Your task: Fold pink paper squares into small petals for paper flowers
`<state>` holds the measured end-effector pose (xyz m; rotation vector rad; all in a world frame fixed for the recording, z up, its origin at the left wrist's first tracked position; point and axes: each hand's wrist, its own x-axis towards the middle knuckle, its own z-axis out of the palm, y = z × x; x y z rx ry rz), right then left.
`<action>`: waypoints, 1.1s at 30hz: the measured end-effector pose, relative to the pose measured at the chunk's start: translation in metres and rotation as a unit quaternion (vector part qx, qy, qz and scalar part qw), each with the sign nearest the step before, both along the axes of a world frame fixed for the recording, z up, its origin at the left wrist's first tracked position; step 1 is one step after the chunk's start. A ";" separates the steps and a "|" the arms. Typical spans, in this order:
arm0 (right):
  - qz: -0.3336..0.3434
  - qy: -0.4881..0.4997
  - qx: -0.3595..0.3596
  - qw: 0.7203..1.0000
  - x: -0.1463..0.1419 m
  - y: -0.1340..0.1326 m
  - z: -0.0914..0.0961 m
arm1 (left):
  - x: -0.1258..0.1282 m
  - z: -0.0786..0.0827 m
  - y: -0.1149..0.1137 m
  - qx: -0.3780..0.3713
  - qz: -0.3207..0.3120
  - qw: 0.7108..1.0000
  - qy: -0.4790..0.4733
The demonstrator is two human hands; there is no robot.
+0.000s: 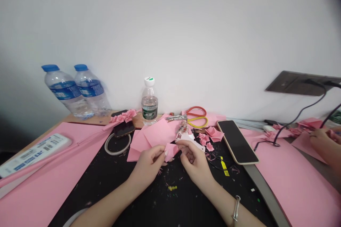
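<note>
Together, left hand (147,166) and right hand (193,159) pinch one paper scrap (170,150).

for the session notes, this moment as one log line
left hand: holds pink paper piece | right hand: holds same piece | nearby: scissors

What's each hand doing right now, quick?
Left hand: closed, pinching a folded piece of pink paper.
Right hand: closed, holding that paper's edge.

A small, pointed piece of folded pink paper (171,151), held tilted.
</note>
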<state>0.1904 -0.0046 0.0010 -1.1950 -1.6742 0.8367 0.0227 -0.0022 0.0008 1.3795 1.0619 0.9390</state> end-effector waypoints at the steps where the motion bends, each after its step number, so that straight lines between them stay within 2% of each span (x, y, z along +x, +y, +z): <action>1: 0.003 0.000 0.003 1.000 0.000 0.000 0.001 | 0.000 0.000 0.000 0.003 0.001 1.000 0.001; 10: -0.008 -0.031 0.003 0.999 0.000 -0.001 0.000 | 0.000 -0.001 0.000 0.002 -0.010 1.000 0.003; 16: -0.031 0.020 -0.028 0.999 0.000 0.003 -0.002 | 0.000 0.000 0.000 -0.005 -0.023 1.000 -0.010; 21: -0.028 0.053 -0.019 0.998 0.002 0.005 -0.004 | 0.002 0.000 -0.002 -0.011 -0.047 0.998 -0.034; 25: -0.019 0.046 0.009 0.999 0.002 0.005 -0.006 | 0.003 -0.001 -0.001 -0.091 -0.079 0.989 -0.080; 28: -0.020 0.027 0.036 0.999 0.001 0.003 -0.006 | 0.003 -0.002 0.002 -0.158 -0.076 0.976 -0.128; 33: -0.010 -0.038 0.095 0.995 -0.001 0.000 -0.002 | 0.000 -0.001 0.003 -0.175 -0.071 0.968 -0.163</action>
